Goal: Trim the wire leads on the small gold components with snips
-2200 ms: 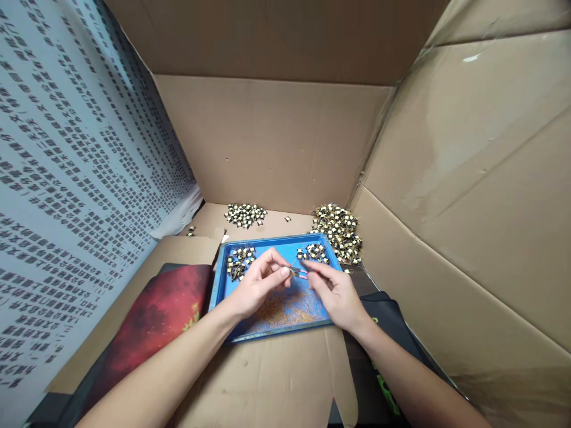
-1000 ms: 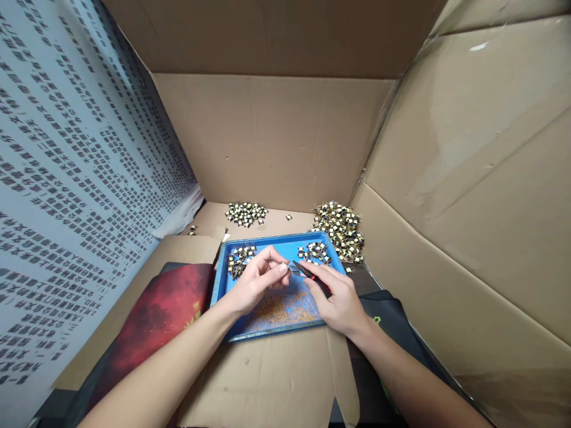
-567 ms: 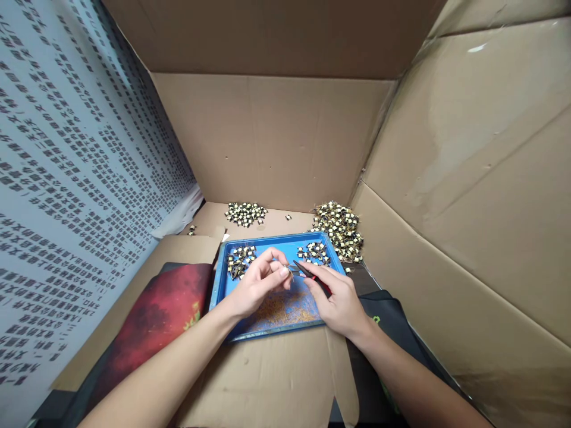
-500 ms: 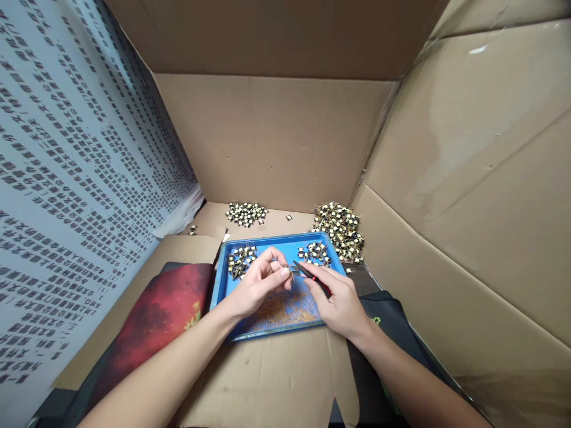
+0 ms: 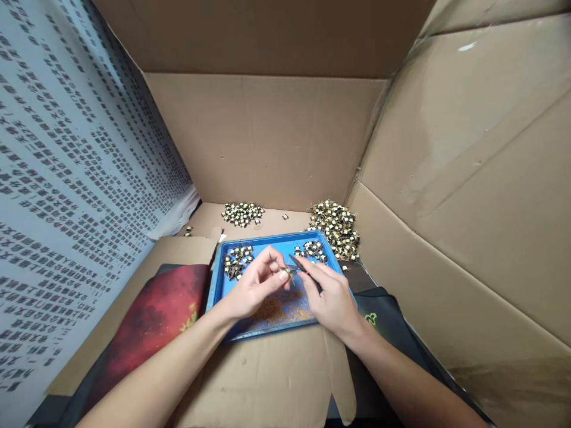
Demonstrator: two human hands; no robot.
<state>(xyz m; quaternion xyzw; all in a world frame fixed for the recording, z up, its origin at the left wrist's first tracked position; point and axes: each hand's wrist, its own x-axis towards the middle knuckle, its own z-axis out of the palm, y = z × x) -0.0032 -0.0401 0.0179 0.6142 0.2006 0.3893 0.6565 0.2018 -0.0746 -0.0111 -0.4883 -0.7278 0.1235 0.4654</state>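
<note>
My left hand (image 5: pixel 259 286) pinches a small yellow-and-black wire-leaded component (image 5: pixel 288 271) between thumb and fingertips, over the blue tray (image 5: pixel 273 241). My right hand (image 5: pixel 333 298) is wrapped round small dark-jawed cutting pliers (image 5: pixel 313 282); a bit of red shows on their handle. The jaws point left, at the thin wires of the component. Whether they touch a wire is too small to tell. Similar components lie in the tray in a left group (image 5: pixel 238 261) and a right group (image 5: pixel 311 251). Copper-coloured wire clippings (image 5: pixel 274 310) cover the tray's near floor.
Behind the tray stand a large pile of components (image 5: pixel 334 229) at right and a smaller pile (image 5: pixel 242 214) at left. Cardboard walls (image 5: pixel 263 137) enclose the back and right; a printed sheet (image 5: pixel 80 178) hangs left. A red mat (image 5: pixel 156 321) and black mat (image 5: pixel 379 309) flank the tray.
The pliers have turned in my right hand, so less of the red handle shows. My left hand still pinches the component in nearly the same place. The whole view has shifted slightly.
</note>
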